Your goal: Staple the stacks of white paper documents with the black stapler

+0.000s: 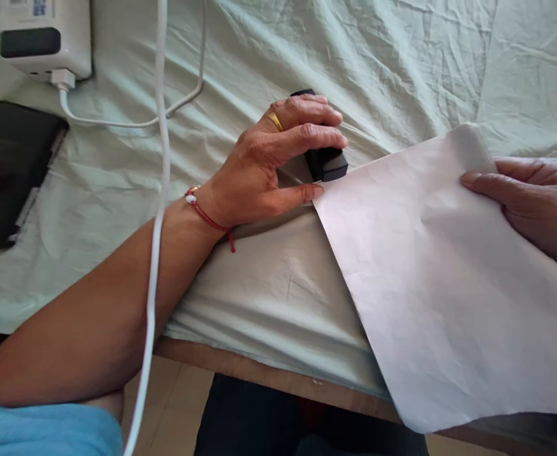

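Note:
My left hand point(278, 155) is closed around a small black stapler point(331, 164), much of it hidden by the fingers. The thumb lies along its near side, beside a corner of the white paper point(425, 253). That corner meets the end of the stapler; whether it is between the jaws I cannot tell. My right hand point(535, 196) grips the paper at its far right edge, thumb on top and fingers underneath. The paper slants down over the table's front edge, and its upper right corner is rounded over.
A pale green cloth point(259, 278) with wrinkles covers the table, whose wooden edge point(259, 370) shows in front. At left lie a black phone point(12, 171) and a white power bank point(45, 38) with a plugged-in cable. A white cable point(160, 158) hangs across my left forearm.

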`<state>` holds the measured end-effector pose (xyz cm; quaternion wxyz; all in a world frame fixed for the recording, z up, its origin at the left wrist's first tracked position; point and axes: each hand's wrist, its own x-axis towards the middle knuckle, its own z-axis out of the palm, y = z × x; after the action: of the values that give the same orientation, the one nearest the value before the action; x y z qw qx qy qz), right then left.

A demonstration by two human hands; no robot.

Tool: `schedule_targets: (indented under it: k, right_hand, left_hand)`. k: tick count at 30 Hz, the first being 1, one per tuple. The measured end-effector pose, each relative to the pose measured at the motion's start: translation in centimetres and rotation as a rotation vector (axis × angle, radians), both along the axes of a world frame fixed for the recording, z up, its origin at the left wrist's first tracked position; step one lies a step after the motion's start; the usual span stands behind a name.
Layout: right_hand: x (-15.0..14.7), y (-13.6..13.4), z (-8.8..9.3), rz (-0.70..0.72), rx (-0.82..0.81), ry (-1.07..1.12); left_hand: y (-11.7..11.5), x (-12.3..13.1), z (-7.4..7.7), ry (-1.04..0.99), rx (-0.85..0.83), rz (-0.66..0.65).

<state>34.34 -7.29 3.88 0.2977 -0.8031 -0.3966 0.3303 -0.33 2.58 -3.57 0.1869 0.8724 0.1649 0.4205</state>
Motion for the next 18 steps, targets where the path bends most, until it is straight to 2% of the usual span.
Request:
schedule_targets:
  k: [12,18]
  right_hand:
    - [1.0,0.6,-0.5,-0.039,-0.071,0.039]
    - [0.7,0.8,-0.1,-0.035,-0.094,-0.054]
  left_hand:
    - [0.5,-0.2,-0.1,-0.004,0.040,-0.020]
    - [0.3,0.1,-0.3,-0.038,0.031,-0.002]
